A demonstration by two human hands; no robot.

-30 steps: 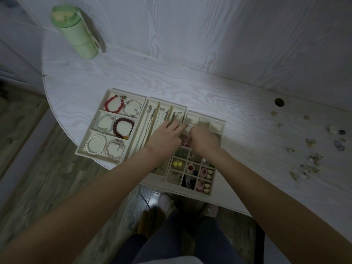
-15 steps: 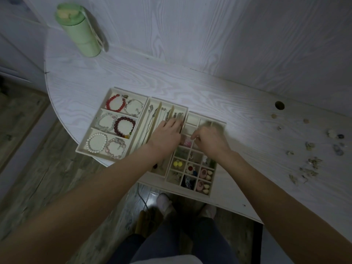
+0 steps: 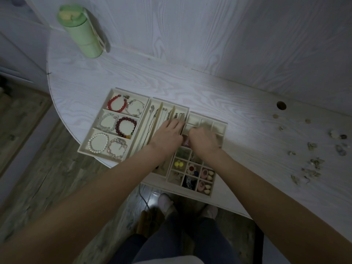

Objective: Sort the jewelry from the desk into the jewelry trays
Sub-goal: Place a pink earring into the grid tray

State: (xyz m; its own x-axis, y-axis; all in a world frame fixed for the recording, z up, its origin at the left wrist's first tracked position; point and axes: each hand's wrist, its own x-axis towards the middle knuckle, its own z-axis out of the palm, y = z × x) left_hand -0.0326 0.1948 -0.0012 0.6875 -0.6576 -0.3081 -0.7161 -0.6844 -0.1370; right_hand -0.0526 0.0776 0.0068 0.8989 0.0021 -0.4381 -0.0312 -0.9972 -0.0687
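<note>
Two hands are working over the grid tray [image 3: 209, 189], the one nearest to my body at the bench [image 3: 247, 187] edge. My right hand [image 3: 204, 142] is hovering over its middle cells with the fingers curled down; its motion is blurring them, so I cannot tell if this grip is holding a piece or not. My left hand [image 3: 168, 135] is lying just beside it, fingers rather straight and spread, pressing on the wall between the grid tray and the necklace tray [image 3: 152, 119].

Going further right, the loose jewelry [image 3: 314, 161] is lying scattered on the bench, well apart from both hands, in a band that runs from near to far. I am judging that the right hand is nearer to it, so the next reach should go to the right.

Further left, the bracelet tray [image 3: 114, 92] is looking full.
</note>
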